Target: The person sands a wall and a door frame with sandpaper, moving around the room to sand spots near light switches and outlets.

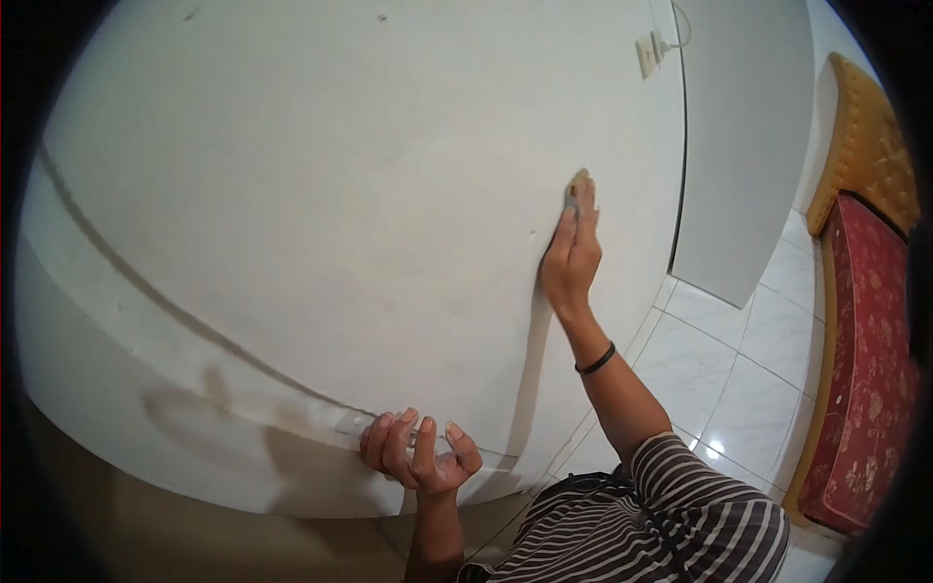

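- Right hand [573, 255], fingers flat, pins a small pad [579, 183] to the wall [340, 194]; press evenly.
- Left hand [418, 452], six o'clock, half-curled, empty, touches the ledge [146, 350].

No txt, labels, brands or nos. legible anywhere, incl. on the wall [321, 194] & wall socket [648, 53].

My right hand [573, 257] presses a small pad [580, 185] against the white wall [340, 194]; left hand [420, 455] curls at its ledge [146, 374].
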Demonstrator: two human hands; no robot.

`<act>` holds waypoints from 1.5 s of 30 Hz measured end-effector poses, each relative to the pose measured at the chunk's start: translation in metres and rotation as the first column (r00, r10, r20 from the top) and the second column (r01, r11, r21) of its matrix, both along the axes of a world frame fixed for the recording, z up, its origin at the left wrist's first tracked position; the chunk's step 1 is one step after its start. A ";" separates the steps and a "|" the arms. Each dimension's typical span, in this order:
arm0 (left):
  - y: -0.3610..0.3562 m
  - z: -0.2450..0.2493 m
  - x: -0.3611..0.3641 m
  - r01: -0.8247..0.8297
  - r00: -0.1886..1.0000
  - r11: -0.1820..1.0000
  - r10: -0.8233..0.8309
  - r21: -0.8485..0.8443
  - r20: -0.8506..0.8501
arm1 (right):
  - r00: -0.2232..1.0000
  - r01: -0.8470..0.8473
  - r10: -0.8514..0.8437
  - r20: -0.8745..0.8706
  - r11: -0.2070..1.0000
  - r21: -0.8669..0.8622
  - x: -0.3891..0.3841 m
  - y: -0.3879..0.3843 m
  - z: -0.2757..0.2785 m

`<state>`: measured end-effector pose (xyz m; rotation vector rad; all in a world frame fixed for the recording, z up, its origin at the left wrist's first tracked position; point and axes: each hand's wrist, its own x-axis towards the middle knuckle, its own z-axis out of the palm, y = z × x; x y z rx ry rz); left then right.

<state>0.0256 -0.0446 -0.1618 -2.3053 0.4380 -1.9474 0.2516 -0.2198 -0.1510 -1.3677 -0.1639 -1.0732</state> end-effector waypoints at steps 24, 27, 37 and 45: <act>-0.020 -0.005 0.033 -0.294 0.954 0.956 0.294 -0.005 0.055 | 0.812 0.105 0.199 0.549 0.875 -0.472 0.058 -0.052 0.014; -0.020 -0.005 0.032 -0.318 0.947 0.948 0.318 -0.013 0.048 | 0.933 0.173 -0.083 0.350 0.956 -0.236 0.106 -0.081 0.002; -0.029 0.003 0.035 -0.357 0.929 0.934 0.353 0.014 0.110 | 0.851 -0.014 0.331 0.409 0.791 -0.611 0.036 -0.079 0.006; -0.035 -0.005 0.049 -0.379 0.904 0.920 0.390 -0.096 0.176 | 0.993 0.120 -0.116 0.033 0.974 -0.191 0.156 -0.130 -0.003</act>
